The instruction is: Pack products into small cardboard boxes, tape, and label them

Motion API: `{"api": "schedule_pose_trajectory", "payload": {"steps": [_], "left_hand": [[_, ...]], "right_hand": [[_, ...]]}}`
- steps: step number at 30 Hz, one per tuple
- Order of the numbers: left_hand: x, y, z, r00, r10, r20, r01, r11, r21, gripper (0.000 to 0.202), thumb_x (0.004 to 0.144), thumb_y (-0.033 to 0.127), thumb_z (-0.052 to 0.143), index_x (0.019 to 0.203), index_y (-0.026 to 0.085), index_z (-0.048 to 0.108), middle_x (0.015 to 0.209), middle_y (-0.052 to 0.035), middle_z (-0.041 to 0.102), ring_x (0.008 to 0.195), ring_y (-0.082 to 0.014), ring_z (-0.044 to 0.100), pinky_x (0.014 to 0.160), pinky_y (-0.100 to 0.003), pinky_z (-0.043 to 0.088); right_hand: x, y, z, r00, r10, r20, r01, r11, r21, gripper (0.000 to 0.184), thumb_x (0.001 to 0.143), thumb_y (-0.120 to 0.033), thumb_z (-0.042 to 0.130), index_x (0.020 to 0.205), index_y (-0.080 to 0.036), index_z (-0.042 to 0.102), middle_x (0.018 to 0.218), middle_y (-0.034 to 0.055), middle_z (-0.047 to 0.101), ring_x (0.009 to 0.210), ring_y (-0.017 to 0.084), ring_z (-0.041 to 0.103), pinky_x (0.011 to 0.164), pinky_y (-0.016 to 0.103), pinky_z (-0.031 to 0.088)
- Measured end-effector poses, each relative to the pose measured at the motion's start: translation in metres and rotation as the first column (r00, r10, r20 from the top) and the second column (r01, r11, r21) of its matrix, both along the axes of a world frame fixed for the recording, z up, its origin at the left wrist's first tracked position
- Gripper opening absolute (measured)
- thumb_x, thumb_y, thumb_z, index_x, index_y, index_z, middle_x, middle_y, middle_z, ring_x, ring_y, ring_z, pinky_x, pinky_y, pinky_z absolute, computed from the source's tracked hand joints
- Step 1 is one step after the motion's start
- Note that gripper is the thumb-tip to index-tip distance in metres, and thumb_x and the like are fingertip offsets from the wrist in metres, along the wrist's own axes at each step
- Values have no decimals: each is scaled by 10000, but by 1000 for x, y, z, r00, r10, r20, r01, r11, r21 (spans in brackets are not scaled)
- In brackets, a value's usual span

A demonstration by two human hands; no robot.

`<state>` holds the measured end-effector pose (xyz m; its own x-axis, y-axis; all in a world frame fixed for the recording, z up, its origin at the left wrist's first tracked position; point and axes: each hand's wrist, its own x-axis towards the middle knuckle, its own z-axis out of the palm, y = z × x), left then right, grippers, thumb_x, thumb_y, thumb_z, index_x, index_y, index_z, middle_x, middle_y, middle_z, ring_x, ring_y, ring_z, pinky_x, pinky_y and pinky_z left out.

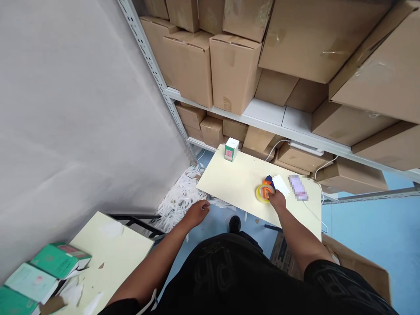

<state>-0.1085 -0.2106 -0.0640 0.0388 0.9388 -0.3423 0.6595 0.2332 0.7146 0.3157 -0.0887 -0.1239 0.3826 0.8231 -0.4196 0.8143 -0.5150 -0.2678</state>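
My right hand [278,200] is closed round a tape dispenser [267,183] with orange and dark blue parts and a roll of yellowish tape. It is over the pale table [236,183], and I cannot tell whether it touches the top. Just beyond it lie a white card [281,184] and a blurred purplish rectangular item [298,187]. My left hand [198,212] hangs in front of the table's left front edge, its fingers curled, with nothing visible in them. A small green and white box [231,149] stands upright near the table's back edge.
Shelves [269,118] stacked with cardboard boxes [232,72] rise behind the table. Shredded white paper [179,194] is heaped on the floor at left. A second table [121,245] bears green boxes [61,260]. An open carton [361,262] stands at right; a white cable [316,214] crosses the table.
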Motion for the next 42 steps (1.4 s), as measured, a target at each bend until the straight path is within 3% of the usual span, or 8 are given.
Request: {"api": "schedule_pose_trajectory", "payload": {"steps": [5,11,14,20,27,35,38,42], "left_hand": [[8,-18,11,1000,19,5,-19,1000,16,201,886,268,565,1011,222,716,1058,-67,752,1002,-235,705,902,-337,530],[-16,-61,22,993,113,40,-116,990,84,207,882,271,574,1021,227,722,1075,-68,744,995,-232,700,894,-334,534],[-36,-91,25,977,203,73,-209,974,91,208,889,285,572,1023,226,720,1082,-72,744,1011,-232,697,911,-334,531],[-60,-147,29,946,308,101,-316,946,73,218,884,287,571,1028,202,711,1078,-79,747,1006,-239,696,890,-341,534],[-53,-184,29,843,529,93,-537,838,100,219,883,285,571,1022,196,715,1055,-75,748,970,-230,701,891,-338,532],[4,-225,22,593,800,90,-805,586,97,210,877,299,574,993,194,715,1020,-67,746,924,-215,686,848,-328,528],[29,-245,25,494,863,108,-869,485,96,206,875,298,578,987,188,711,1009,-66,742,918,-209,682,843,-322,528],[52,-287,29,345,932,110,-936,333,116,199,866,294,590,984,189,711,1015,-62,734,919,-206,679,845,-321,528]], "right_hand": [[2,4,-10,1000,11,1,-11,998,-62,397,883,-388,604,1162,-114,672,1120,226,729,1057,336,718,793,362,522],[-14,-14,14,992,61,108,-65,997,34,642,886,-592,518,1371,-175,559,1342,314,570,1190,445,636,856,510,507],[-41,-37,25,978,188,92,-201,967,156,567,887,-538,521,1366,-237,564,1348,249,580,1188,414,624,921,501,493],[-126,-76,25,882,471,-25,-445,849,283,587,857,-476,517,1311,-113,608,1219,193,663,1149,335,635,974,413,474],[-212,-72,9,535,788,-305,-746,610,266,414,860,-477,524,1127,-210,694,1012,75,748,946,253,699,851,331,502],[-263,-39,-7,239,896,-375,-924,329,197,384,839,-453,530,1068,-218,729,1010,76,772,977,267,712,862,345,505],[-285,-47,-3,132,918,-374,-956,217,196,383,827,-465,540,1041,-214,736,1022,84,774,1000,276,711,855,347,503],[-316,-87,4,-26,908,-417,-974,70,215,391,814,-488,544,1013,-214,739,983,84,775,969,277,713,830,345,501]]}}
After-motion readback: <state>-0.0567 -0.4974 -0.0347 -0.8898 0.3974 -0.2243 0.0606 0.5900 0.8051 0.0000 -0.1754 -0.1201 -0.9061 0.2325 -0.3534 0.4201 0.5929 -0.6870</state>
